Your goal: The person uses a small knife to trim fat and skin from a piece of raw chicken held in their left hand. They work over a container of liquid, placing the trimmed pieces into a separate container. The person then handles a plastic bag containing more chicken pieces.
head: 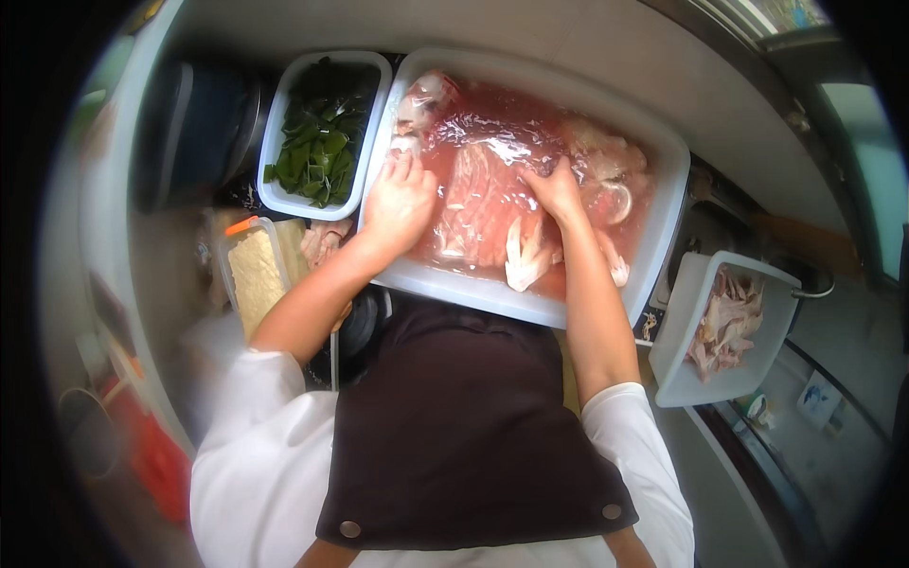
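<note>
In front of me a large white plastic tub [461, 284] holds cloudy reddish water and raw meat. My left hand [401, 202] is at the tub's left side, its fingertips against a pale bone-in piece [425, 103]. Whether it grips that piece I cannot tell. My right hand [556, 190] dips into the water right of centre, thumb apart from the fingers; the fingertips are hidden below the surface. Between the hands lies a broad ribbed slab of raw meat [472, 206], partly under water. A pale poultry foot [525, 259] sticks out near my right forearm. More pieces [611, 160] lie at the right.
A smaller white tub [266, 170] of dark green leaves in water stands left. Below it are a clear container of pale yellow paste [256, 266] and a raw meat piece [325, 241]. At right, a translucent bin [671, 355] holds raw poultry pieces [728, 319], beside a curved metal tap [817, 292].
</note>
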Demonstrator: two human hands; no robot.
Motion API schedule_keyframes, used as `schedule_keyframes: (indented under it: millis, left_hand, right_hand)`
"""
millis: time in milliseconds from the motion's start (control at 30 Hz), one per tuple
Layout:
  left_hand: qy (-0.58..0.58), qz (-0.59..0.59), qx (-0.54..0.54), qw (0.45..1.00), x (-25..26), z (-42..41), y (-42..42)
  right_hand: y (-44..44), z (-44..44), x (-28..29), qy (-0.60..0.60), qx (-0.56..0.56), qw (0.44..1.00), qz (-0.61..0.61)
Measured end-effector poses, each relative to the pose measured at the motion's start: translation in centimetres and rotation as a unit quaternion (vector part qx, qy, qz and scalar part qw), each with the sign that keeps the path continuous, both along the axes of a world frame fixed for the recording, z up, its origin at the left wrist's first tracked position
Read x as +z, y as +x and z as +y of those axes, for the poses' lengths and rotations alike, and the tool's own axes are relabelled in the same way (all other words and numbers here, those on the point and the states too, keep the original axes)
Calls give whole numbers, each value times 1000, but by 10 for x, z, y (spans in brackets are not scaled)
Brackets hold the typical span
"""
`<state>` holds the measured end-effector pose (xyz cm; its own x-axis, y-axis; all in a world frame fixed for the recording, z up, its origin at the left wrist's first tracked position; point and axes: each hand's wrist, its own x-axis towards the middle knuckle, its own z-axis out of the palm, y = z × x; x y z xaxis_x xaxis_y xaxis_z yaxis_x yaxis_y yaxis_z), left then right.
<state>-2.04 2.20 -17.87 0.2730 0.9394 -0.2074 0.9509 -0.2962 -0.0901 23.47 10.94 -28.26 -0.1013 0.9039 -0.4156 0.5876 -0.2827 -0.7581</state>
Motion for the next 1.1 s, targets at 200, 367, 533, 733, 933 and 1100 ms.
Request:
schedule_keyframes:
  millis: [200,367,533,733,933,1100]
  left_hand:
    - [-35,-340,181,922,-68,97,37]
    - [-165,-263,261,914,-103,145,54]
    - [-281,-262,275,881,-124,165,65]
    - [-403,-362,236,807,-103,147,47]
    - [-322,-430,182,823,-77,128,35]
    - [-226,-471,207,827,-48,116,35]
  right_hand:
    - [8,4,-11,-203,-41,957,203]
    - [23,-28,5,-107,-72,976,178]
    - [46,-58,44,-28,-103,984,144]
    - [85,-94,53,53,-209,964,153]
    - [119,-105,37,125,-267,949,113]
    - [136,-94,50,83,-184,978,-54]
